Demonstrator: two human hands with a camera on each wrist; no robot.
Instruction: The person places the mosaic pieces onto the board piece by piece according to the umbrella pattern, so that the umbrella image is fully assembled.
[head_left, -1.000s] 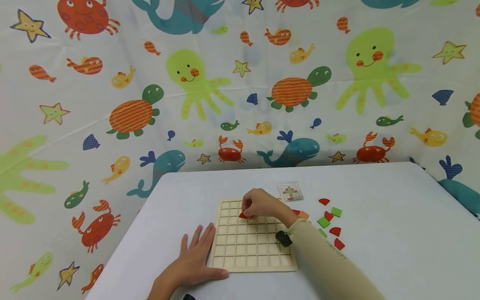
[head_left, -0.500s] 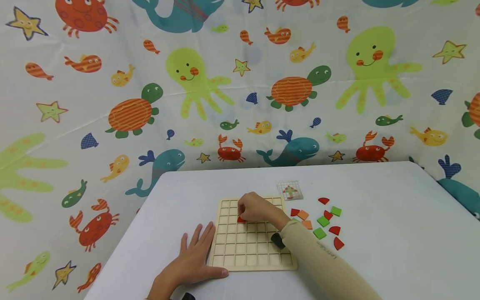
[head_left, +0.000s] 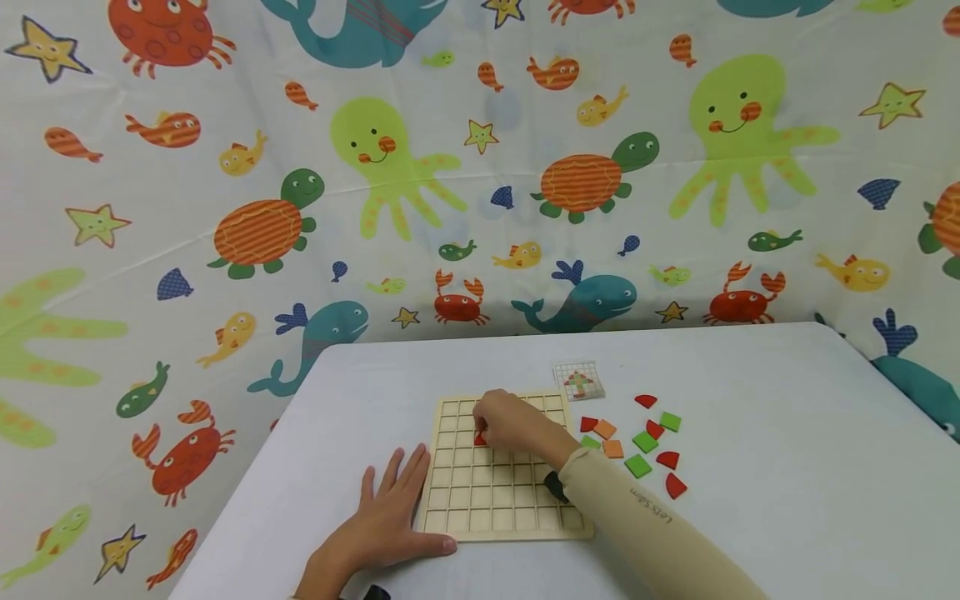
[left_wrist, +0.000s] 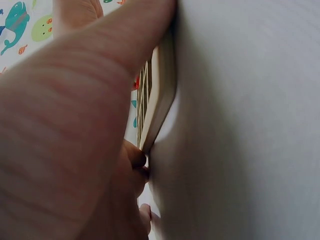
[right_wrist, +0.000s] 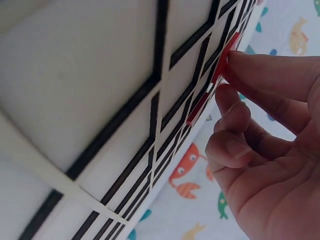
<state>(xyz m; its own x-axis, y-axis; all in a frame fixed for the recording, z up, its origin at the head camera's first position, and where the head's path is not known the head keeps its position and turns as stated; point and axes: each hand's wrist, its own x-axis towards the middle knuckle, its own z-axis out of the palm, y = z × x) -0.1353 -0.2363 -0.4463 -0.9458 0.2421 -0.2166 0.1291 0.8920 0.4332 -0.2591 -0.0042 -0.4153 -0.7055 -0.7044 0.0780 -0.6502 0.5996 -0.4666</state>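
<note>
A wooden grid board lies on the table. My right hand is over its upper half, thumb and fingers pinching a red quarter-circle tile low over the cells. Right beside that tile in the right wrist view is another red piece, flat against the grid; red also shows by the fingertips in the head view. My left hand rests spread on the table, straight fingers along the board's left edge and thumb at its near corner. The left wrist view shows the board's edge beside this hand.
Right of the board lie loose tiles: several red quarter-circles, several green squares and two orange squares. A small pattern card with a coloured figure lies behind the board. A sea-animal cloth hangs beyond the table.
My right hand has shifted slightly left and nearer, lowering to the grid with red at its fingertips. Its forearm uncovers more orange and green tiles. My left hand stays in place.
</note>
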